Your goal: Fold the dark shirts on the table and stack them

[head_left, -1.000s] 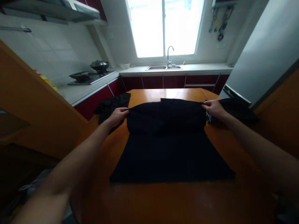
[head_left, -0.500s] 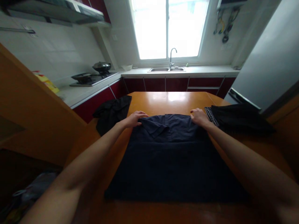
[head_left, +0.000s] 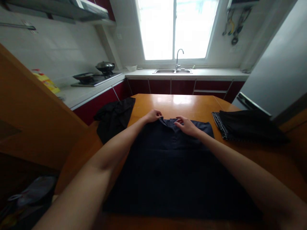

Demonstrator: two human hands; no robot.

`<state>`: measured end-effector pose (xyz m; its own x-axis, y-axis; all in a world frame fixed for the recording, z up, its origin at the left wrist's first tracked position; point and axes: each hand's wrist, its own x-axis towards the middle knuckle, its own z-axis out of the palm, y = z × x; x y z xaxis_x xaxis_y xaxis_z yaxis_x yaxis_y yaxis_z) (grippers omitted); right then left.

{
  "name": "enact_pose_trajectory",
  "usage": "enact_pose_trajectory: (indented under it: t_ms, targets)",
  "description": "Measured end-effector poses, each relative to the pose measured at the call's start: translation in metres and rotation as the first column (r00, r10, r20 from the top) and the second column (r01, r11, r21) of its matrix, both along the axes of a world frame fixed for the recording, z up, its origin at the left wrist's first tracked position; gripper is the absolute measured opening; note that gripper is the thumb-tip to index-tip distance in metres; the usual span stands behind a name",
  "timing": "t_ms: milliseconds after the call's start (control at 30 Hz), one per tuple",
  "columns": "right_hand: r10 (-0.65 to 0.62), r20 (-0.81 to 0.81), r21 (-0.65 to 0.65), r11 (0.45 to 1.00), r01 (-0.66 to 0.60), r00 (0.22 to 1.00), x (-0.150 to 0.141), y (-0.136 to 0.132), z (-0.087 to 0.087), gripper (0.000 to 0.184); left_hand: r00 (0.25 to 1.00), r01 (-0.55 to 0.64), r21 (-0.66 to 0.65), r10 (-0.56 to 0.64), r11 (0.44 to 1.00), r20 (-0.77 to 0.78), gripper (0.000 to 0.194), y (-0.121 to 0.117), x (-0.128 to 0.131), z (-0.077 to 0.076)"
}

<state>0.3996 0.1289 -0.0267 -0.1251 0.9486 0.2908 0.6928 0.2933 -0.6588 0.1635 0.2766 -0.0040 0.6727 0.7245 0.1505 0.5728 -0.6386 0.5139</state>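
Note:
A dark navy garment (head_left: 177, 172) lies spread over the wooden table in front of me; its exact kind cannot be made out. Its far edge is creased and partly turned over near the middle. My left hand (head_left: 153, 116) is closed, pinching that far edge left of centre. Just to its right, my right hand (head_left: 187, 125) rests over the top part of the cloth with its fingers apart. Whether its fingertips touch the fabric is hard to tell.
A crumpled black cloth (head_left: 115, 118) lies at the table's left edge. Folded black fabric with a patterned border (head_left: 249, 126) is at the right. Beyond the wooden table (head_left: 165, 103) are a sink (head_left: 165, 71), a stove with pans (head_left: 96, 80) and a fridge (head_left: 273, 64).
Both hands have moved inward from the garment's far corners toward the middle of its edge. My left hand now pinches the edge there, and the right has let go of its corner.

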Motion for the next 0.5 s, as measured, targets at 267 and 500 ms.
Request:
enact_pose_trajectory:
  t_ms: [267, 500]
  targets:
    - [-0.228, 0.288, -0.022, 0.97, 0.244, 0.93, -0.039, 0.011, 0.001, 0.071, 0.989, -0.145, 0.17, 0.15, 0.975, -0.016, 0.025, -0.015, 0.002, -0.009]
    - [-0.169, 0.348, 0.09, 0.985, 0.146, 0.922, -0.036, -0.004, -0.001, 0.041, 0.946, 0.278, 0.247, -0.221, 0.928, -0.236, 0.052, -0.094, -0.004, -0.028]
